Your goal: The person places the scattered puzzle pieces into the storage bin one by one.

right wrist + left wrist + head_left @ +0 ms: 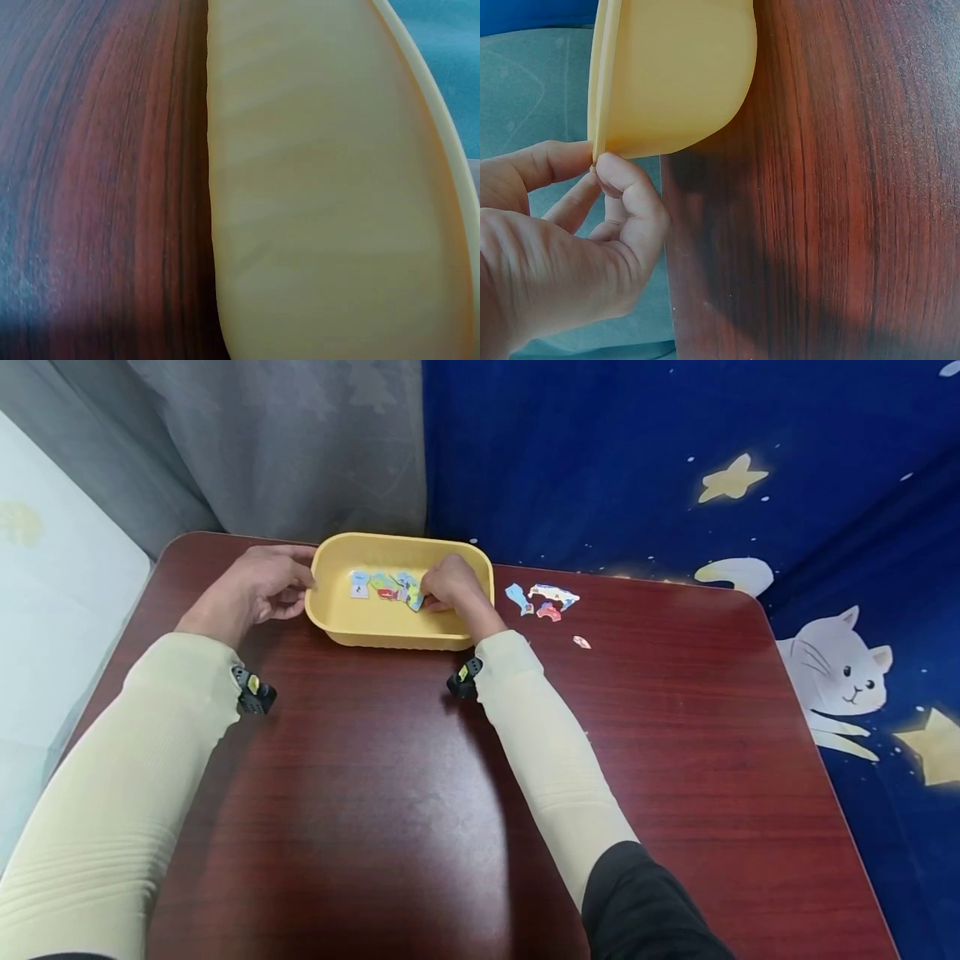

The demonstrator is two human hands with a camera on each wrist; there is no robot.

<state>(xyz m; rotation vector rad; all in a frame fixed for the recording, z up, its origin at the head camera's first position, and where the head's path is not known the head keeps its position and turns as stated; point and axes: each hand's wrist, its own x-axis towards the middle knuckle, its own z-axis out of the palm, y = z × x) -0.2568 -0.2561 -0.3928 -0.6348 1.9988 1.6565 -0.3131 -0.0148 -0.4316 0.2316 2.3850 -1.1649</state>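
A yellow plastic bin [382, 631] stands near the far edge of the table. At its left end my left hand [262, 585] pinches the rim between thumb and fingers; the left wrist view shows this hand [592, 232] at the bin's corner [682, 75]. My right hand [453, 583] reaches inside over the right half, fingers curled, with a small colourful puzzle piece [415, 598] at the fingertips. Several other flat printed pieces [384, 585] lie on the bin's floor to the left. The right wrist view has only the bin's outer wall [322, 187]; the hand is out of it.
Right of the bin, a blue piece [518, 598], a white one [555, 594], a red one [550, 611] and a small pinkish one [582, 642] lie on the dark red wooden table [375, 777]. Grey [300, 443] and blue curtains [562, 460] hang behind.
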